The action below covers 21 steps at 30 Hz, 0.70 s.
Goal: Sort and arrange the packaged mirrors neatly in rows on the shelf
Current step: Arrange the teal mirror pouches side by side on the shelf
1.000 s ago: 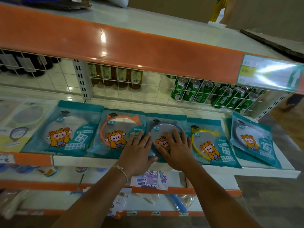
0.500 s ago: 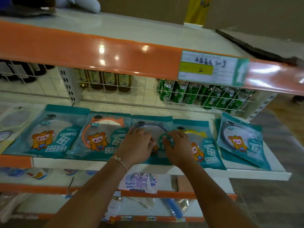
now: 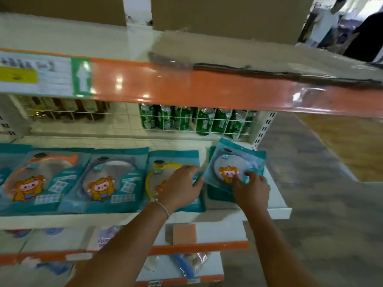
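Teal packaged mirrors lie in a row on the white shelf [image 3: 62, 220]. From the left come an orange-rimmed pack [image 3: 39, 179], a grey-rimmed pack [image 3: 112, 179] and a yellow-rimmed pack [image 3: 157, 175]. My left hand [image 3: 180, 187] lies flat on the yellow-rimmed pack with its fingers spread. At the shelf's right end a tilted pack [image 3: 232, 160] rests askew on another teal pack [image 3: 217, 195]. My right hand [image 3: 251, 189] has its thumb and fingertips on the near right part of the tilted pack. The frame is blurred by motion.
Behind a wire grid stand green cans [image 3: 176, 121] and brown bottles [image 3: 68, 106]. An orange shelf edge [image 3: 207, 88] with a price label [image 3: 41, 75] overhangs. A pink block [image 3: 184, 234] sits on the lower shelf. Two people [image 3: 331, 17] stand far right; floor lies beyond the shelf end.
The view has swung right. Both hands left the grey-rimmed pack and moved right. The left is now on the yellow-rimmed pack, the right on the tilted pack at the end.
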Motion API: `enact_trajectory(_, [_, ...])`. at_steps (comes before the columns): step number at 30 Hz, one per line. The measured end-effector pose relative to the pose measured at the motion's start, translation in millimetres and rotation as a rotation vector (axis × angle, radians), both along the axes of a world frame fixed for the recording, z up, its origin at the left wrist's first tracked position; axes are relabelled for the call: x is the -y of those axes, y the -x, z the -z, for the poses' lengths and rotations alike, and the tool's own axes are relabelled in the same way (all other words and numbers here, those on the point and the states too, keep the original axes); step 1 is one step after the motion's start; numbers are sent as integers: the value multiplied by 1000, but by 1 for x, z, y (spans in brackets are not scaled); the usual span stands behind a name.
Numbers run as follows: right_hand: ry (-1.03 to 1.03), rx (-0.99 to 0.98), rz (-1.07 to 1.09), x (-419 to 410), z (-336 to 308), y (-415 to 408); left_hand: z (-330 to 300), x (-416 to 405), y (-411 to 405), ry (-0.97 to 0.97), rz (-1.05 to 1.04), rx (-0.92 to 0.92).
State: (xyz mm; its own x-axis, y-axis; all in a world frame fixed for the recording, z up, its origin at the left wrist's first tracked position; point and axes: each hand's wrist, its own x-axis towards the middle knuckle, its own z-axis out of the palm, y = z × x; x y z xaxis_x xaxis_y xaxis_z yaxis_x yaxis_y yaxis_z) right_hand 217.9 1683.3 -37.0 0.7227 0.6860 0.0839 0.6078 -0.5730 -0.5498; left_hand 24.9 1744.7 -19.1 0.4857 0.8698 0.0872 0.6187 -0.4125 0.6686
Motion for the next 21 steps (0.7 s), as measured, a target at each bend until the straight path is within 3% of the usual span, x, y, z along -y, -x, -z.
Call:
enact_trajectory(8, [52,-284,7,-5,5,-60,1,13,-58,40,-28,-25])
enact_trajectory(16, [-26,-523,64,-14,5,-84,14,18,-72,-138,220,-312])
enact_trajectory(21, [-83,-612,107,-17,5,-90,16,20,-72,-162,236,-289])
